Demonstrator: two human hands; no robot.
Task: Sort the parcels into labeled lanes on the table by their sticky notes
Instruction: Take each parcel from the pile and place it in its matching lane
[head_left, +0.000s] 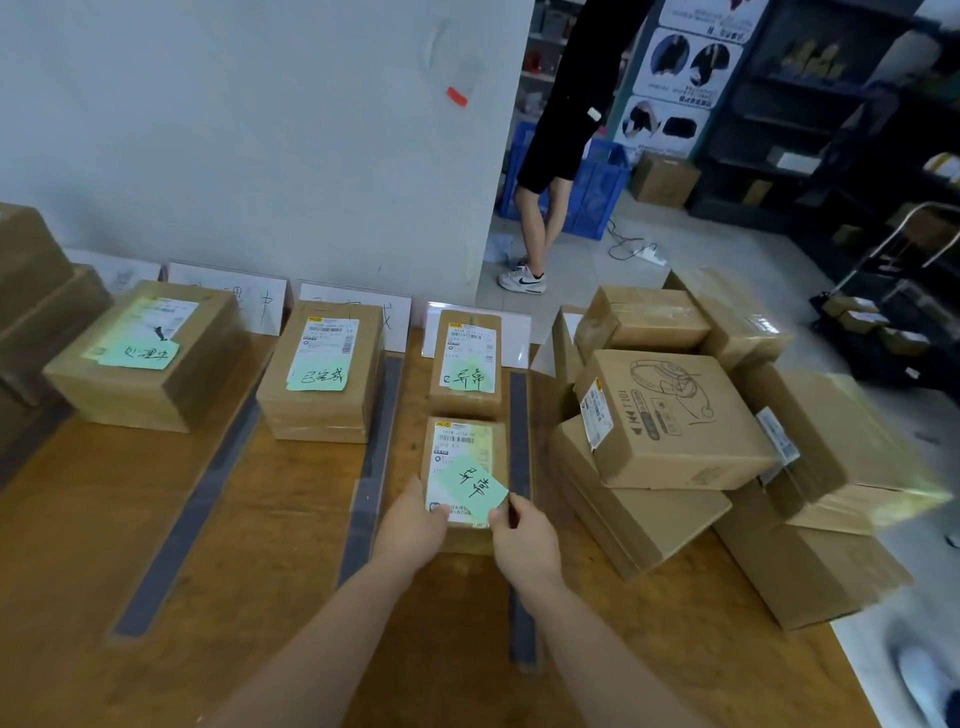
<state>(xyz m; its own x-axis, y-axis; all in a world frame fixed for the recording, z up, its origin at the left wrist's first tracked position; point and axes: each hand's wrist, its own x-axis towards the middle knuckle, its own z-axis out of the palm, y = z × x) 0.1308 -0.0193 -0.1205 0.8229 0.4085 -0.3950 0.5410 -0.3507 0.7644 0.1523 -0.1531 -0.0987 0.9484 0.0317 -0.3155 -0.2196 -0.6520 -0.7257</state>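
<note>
A small cardboard parcel (462, 457) with a white shipping label and a green sticky note (474, 488) lies in the right-hand lane. My left hand (413, 525) grips its near left corner and my right hand (524, 540) grips its near right corner. Just behind it in the same lane sits another small parcel (467, 358) with a matching green note. The middle lane holds one parcel (324, 374) with a green note, and the left lane holds a larger noted parcel (150, 353). White lane signs (358, 304) stand against the wall.
Grey tape strips (371, 478) divide the wooden table (104, 571) into lanes. A pile of several unsorted boxes (675, 421) fills the table's right side. More boxes (31, 291) are stacked at far left. A person (550, 171) stands on the floor beyond the wall corner.
</note>
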